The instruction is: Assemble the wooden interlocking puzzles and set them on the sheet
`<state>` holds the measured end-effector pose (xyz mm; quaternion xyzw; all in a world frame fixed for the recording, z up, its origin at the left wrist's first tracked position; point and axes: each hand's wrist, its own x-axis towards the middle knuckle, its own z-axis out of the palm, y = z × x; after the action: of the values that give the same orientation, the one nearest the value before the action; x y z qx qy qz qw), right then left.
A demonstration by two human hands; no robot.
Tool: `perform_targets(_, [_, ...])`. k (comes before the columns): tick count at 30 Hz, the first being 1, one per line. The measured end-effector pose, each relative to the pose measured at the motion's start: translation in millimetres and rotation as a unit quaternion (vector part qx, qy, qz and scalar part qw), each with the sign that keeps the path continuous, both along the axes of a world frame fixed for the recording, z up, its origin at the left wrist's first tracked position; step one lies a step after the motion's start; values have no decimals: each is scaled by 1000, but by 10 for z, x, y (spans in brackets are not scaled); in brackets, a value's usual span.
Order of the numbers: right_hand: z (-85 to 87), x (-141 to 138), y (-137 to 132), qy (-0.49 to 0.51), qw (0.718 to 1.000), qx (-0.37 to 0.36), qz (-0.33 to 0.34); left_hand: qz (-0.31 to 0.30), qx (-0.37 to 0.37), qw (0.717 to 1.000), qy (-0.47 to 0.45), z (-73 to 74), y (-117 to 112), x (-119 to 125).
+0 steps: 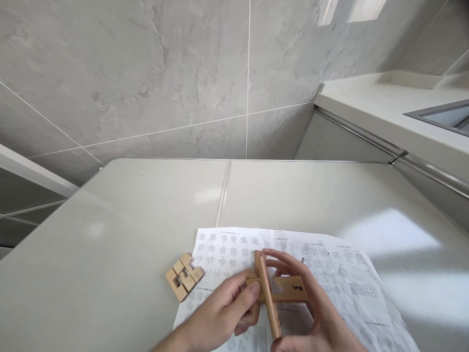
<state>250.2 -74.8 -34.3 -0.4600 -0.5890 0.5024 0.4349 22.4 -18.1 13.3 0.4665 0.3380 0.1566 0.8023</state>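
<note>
Several wooden puzzle pieces (290, 288), fitted across each other in a cross shape, are held between my two hands above a printed sheet. My left hand (234, 303) pinches the left end, its thumb pressed on the wood. On the other side, my right hand (311, 313) grips the long upright piece at its top and bottom ends, fingers curved around the right arm of the cross. A dark mark shows on that right arm. The far side of the pieces and some fingertips are hidden.
A small wooden block cluster (184, 276) lies left, partly over the edge of the printed instruction sheet (351, 274). Beneath is a light table (146, 215) with a seam. A tiled wall (183, 68) stands behind, and a white counter (384, 102) rises at the right.
</note>
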Motion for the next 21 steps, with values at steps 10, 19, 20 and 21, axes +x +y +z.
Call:
perform_targets(10, [-163,-8,72,-237,963,129,-19,173,58,983,-14,-26,98,-88])
perform_targets(19, [-189,-56,98,-291,942,166,-7,207,87,974,34,3,130,-32])
perform_targets(20, [-189,-49,96,-280,947,157,-14,206,92,973,38,6,133,-29])
perform_targets(21, [-192,-42,94,-268,952,145,-24,206,96,973,43,6,136,-27])
